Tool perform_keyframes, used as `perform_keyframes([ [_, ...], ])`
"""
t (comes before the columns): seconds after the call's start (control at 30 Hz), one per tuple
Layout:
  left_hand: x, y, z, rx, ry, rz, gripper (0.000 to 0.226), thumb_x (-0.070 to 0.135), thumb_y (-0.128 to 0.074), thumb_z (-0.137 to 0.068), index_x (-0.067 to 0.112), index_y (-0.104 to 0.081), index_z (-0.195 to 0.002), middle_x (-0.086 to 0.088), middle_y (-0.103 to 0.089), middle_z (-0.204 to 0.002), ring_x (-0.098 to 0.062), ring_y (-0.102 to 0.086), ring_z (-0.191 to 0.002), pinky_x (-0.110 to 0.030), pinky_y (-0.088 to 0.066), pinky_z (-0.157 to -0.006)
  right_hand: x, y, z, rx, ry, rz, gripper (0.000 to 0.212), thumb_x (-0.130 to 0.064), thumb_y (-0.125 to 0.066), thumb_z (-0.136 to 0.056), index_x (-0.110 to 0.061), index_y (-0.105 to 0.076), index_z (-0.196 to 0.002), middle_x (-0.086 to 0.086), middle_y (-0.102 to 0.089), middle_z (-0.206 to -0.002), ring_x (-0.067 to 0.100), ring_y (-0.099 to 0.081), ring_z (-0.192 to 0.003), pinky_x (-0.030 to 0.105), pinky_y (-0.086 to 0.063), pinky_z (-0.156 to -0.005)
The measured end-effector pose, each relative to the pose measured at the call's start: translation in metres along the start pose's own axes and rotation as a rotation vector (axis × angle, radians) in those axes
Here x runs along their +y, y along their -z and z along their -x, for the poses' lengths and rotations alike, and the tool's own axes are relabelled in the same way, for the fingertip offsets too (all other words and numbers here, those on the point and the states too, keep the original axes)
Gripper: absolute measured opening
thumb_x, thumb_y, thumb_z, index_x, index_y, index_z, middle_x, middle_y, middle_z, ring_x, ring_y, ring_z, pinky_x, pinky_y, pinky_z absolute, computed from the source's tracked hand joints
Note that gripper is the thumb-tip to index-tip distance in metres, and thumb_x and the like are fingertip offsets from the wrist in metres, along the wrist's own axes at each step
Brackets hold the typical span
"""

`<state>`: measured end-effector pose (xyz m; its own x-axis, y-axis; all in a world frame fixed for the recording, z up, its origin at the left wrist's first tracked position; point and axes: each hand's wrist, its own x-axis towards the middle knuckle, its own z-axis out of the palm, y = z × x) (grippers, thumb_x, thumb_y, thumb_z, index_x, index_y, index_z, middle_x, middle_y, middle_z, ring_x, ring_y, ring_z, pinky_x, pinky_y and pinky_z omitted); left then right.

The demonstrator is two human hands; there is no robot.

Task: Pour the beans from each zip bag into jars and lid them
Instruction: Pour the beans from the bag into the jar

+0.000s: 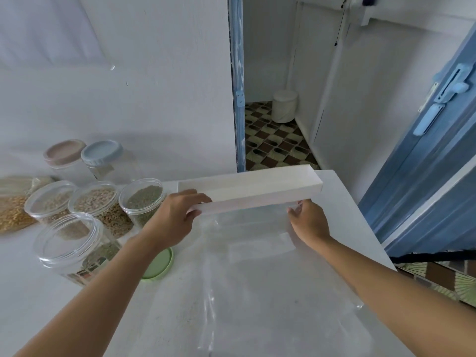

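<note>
My left hand (177,215) grips the near left end of the white box (257,186) at the far edge of the bench (342,194). My right hand (309,222) seems to pinch the top corner of the emptied zip bag (257,253), though the clear film blurs my fingers. The open jars (103,202) of beans stand unlidded near the left edge, just beside my forearm. A careless elbow there could tip one and scatter beans.
</note>
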<state>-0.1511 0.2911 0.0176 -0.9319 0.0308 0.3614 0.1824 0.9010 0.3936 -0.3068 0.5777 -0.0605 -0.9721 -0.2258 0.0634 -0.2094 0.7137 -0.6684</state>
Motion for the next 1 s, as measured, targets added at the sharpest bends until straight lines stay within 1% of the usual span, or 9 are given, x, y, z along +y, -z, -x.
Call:
perform_keyframes([
  [0.23, -0.008, -0.031, 0.018, -0.064, 0.076, 0.054, 0.034, -0.008, -0.073, -0.086, 0.013, -0.075, -0.113, 0.001, -0.069, -0.092, -0.023, -0.065, -0.08, -0.033, -0.05, -0.076, 0.013, 0.003, 0.003, 0.073, -0.125, -0.18, 0.026, -0.024, -0.081, -0.085, -0.012, -0.059, -0.092, 0.004, -0.059, -0.089, 0.023, -0.059, -0.087, 0.025, -0.041, -0.066],
  [0.4, -0.021, -0.045, 0.033, -0.137, 0.143, 0.039, 0.038, -0.008, -0.072, -0.086, 0.015, -0.077, -0.117, 0.003, -0.076, -0.106, -0.02, -0.07, -0.096, -0.02, -0.046, -0.087, 0.02, 0.034, 0.014, 0.043, -0.292, -0.234, 0.026, -0.009, -0.072, -0.088, -0.011, -0.06, -0.11, 0.005, -0.062, -0.099, 0.027, -0.063, -0.093, 0.027, -0.044, -0.064],
  [0.53, -0.027, -0.057, 0.039, -0.184, 0.199, -0.018, 0.041, -0.008, -0.071, -0.085, 0.016, -0.077, -0.118, -0.002, -0.077, -0.105, -0.029, -0.072, -0.097, -0.035, -0.055, -0.089, 0.007, 0.047, 0.035, -0.031, -0.19, -0.195, 0.062, -0.017, -0.074, -0.091, -0.015, -0.038, -0.141, 0.001, -0.06, -0.104, 0.019, -0.063, -0.096, 0.022, -0.05, -0.067],
  [0.63, -0.02, -0.062, 0.04, -0.239, 0.187, -0.09, 0.045, -0.007, -0.064, -0.089, 0.018, -0.074, -0.124, -0.003, -0.073, -0.106, -0.032, -0.067, -0.101, -0.04, -0.054, -0.09, -0.008, 0.048, 0.061, -0.123, -0.112, -0.156, 0.096, -0.028, -0.073, -0.093, -0.019, -0.006, -0.161, -0.008, -0.05, -0.122, 0.014, -0.059, -0.109, 0.036, -0.055, -0.09],
  [0.67, -0.016, -0.063, 0.041, -0.252, 0.182, -0.103, 0.047, -0.008, -0.061, -0.09, 0.018, -0.073, -0.127, -0.004, -0.071, -0.109, -0.033, -0.064, -0.105, -0.043, -0.053, -0.092, -0.009, 0.047, 0.069, -0.138, -0.048, -0.13, 0.092, -0.026, -0.072, -0.094, -0.02, -0.009, -0.161, -0.009, -0.051, -0.122, 0.012, -0.06, -0.106, 0.037, -0.056, -0.093],
  [0.73, -0.005, -0.063, 0.043, -0.233, 0.184, -0.134, 0.05, -0.007, -0.061, -0.09, 0.015, -0.068, -0.134, -0.008, -0.067, -0.117, -0.035, -0.059, -0.113, -0.047, -0.052, -0.097, -0.006, 0.044, 0.081, -0.179, 0.114, -0.086, 0.061, -0.022, -0.069, -0.094, -0.021, -0.043, -0.148, -0.006, -0.06, -0.112, 0.014, -0.062, -0.1, 0.039, -0.055, -0.093],
  [0.83, 0.028, -0.056, 0.043, -0.215, 0.143, -0.143, 0.047, 0.012, -0.067, -0.095, 0.015, -0.061, -0.142, -0.009, -0.062, -0.127, -0.031, -0.057, -0.121, -0.042, -0.049, -0.103, -0.006, 0.043, 0.097, -0.306, 0.254, 0.012, 0.028, -0.03, -0.068, -0.095, -0.018, -0.067, -0.121, -0.003, -0.068, -0.114, 0.015, -0.06, -0.111, 0.036, -0.047, -0.1],
  [0.93, 0.086, -0.049, 0.048, -0.388, 0.17, -0.001, 0.054, 0.051, -0.04, -0.103, 0.026, -0.051, -0.149, 0.0, -0.057, -0.14, -0.02, -0.052, -0.132, -0.025, -0.034, -0.112, -0.01, 0.046, 0.11, -0.478, 0.27, 0.144, 0.046, -0.05, -0.058, -0.099, -0.023, -0.059, -0.137, -0.006, -0.057, -0.139, 0.013, -0.048, -0.131, 0.032, -0.035, -0.114],
  [1.0, 0.114, -0.056, 0.059, -0.661, 0.22, -0.007, 0.073, 0.069, -0.018, -0.097, 0.035, -0.025, -0.161, 0.003, -0.031, -0.165, -0.018, -0.025, -0.154, -0.027, -0.016, -0.123, -0.01, 0.044, 0.118, -0.592, 0.283, 0.245, 0.063, -0.066, -0.043, -0.098, -0.033, -0.043, -0.152, -0.005, -0.037, -0.16, 0.014, -0.028, -0.149, 0.035, -0.018, -0.124],
])
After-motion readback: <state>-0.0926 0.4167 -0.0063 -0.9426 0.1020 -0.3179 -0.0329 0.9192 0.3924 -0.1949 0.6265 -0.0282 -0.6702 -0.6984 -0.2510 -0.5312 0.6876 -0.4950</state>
